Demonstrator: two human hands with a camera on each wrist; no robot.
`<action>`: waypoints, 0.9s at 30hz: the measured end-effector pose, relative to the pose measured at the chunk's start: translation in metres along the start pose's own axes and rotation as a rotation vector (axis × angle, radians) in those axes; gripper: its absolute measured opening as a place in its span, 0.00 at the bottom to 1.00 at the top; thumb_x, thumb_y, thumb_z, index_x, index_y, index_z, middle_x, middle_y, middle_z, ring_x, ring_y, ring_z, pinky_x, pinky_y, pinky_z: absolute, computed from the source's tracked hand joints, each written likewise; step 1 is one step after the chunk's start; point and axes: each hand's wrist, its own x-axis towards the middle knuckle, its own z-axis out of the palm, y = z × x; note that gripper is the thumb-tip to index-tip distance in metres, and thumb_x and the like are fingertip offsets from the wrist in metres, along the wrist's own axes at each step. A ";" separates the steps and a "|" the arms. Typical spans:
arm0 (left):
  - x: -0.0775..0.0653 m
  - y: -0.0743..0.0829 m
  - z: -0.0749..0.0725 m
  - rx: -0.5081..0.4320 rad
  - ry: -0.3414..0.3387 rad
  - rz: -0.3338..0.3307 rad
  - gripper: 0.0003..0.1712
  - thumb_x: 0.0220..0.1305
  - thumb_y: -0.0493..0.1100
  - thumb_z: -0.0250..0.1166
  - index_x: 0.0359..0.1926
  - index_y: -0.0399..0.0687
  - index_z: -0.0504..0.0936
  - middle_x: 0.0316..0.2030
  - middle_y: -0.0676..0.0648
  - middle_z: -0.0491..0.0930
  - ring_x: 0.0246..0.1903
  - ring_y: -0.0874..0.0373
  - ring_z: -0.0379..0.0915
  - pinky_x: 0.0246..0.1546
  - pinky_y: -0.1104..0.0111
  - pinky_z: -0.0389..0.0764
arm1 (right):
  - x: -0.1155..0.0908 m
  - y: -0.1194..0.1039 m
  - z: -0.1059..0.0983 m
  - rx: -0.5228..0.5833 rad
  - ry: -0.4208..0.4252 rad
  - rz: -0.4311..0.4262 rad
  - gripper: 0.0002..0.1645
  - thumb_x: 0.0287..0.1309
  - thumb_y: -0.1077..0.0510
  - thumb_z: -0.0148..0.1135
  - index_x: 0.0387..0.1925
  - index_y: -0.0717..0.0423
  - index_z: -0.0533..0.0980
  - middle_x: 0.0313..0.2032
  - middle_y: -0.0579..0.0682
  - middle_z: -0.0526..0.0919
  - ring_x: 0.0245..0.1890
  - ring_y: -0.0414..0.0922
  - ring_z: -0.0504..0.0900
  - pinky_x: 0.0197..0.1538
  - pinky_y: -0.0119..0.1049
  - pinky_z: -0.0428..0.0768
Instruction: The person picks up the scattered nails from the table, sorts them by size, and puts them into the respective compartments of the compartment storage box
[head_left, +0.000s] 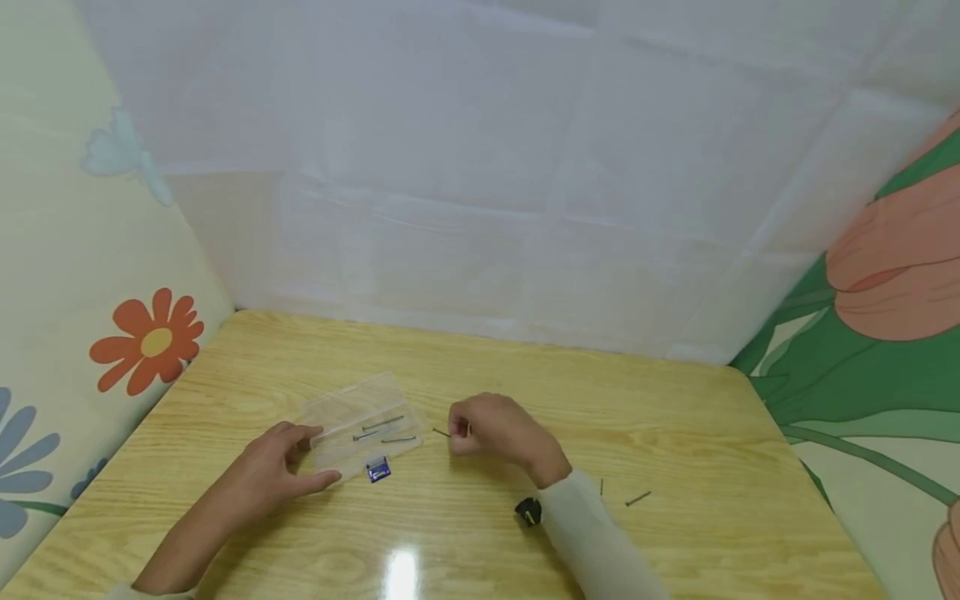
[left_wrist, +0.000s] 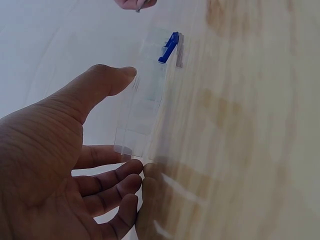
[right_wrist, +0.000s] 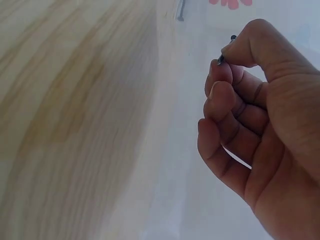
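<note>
A clear plastic box [head_left: 345, 454], its lid raised, holds several thin metal nails [head_left: 383, 423] and has a blue tag [head_left: 378, 469] on its near side. My left hand [head_left: 270, 467] rests at the box's left end, thumb and fingers spread about the corner. In the left wrist view, fingertips of that hand [left_wrist: 60, 135] touch the clear box [left_wrist: 142, 115] and the thumb lies alongside. To the right of the box, my right hand [head_left: 498, 433] pinches one nail [head_left: 441, 432] between thumb and forefinger. The right wrist view shows this nail [right_wrist: 220, 60] partly hidden by the fingertips.
A small black object [head_left: 528, 511] lies beside the right sleeve [head_left: 592, 533]. Two loose nails lie right of that sleeve, one plainly visible nail [head_left: 639, 498] and one partly covered. The wooden table [head_left: 675, 417] meets a white cloth [head_left: 487, 208] behind and flowered cloths at the sides.
</note>
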 end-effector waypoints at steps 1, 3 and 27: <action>0.000 0.000 0.000 -0.001 -0.002 -0.003 0.49 0.51 0.61 0.80 0.59 0.24 0.79 0.42 0.44 0.77 0.37 0.52 0.70 0.35 0.59 0.74 | 0.003 -0.002 0.001 -0.004 -0.005 -0.005 0.12 0.55 0.66 0.62 0.28 0.44 0.76 0.27 0.36 0.75 0.26 0.33 0.69 0.34 0.28 0.70; 0.000 -0.001 0.000 -0.002 -0.002 -0.004 0.49 0.51 0.62 0.80 0.59 0.24 0.78 0.42 0.45 0.77 0.37 0.52 0.70 0.35 0.59 0.74 | 0.009 -0.006 0.003 -0.016 -0.014 -0.017 0.12 0.53 0.66 0.62 0.28 0.44 0.76 0.27 0.35 0.75 0.26 0.33 0.69 0.33 0.27 0.69; 0.001 -0.002 0.002 -0.003 0.020 0.009 0.48 0.51 0.60 0.81 0.59 0.25 0.79 0.42 0.45 0.77 0.37 0.53 0.69 0.37 0.58 0.75 | 0.058 -0.023 0.009 -0.074 -0.108 -0.021 0.09 0.58 0.64 0.66 0.30 0.45 0.78 0.28 0.34 0.77 0.28 0.33 0.73 0.36 0.25 0.72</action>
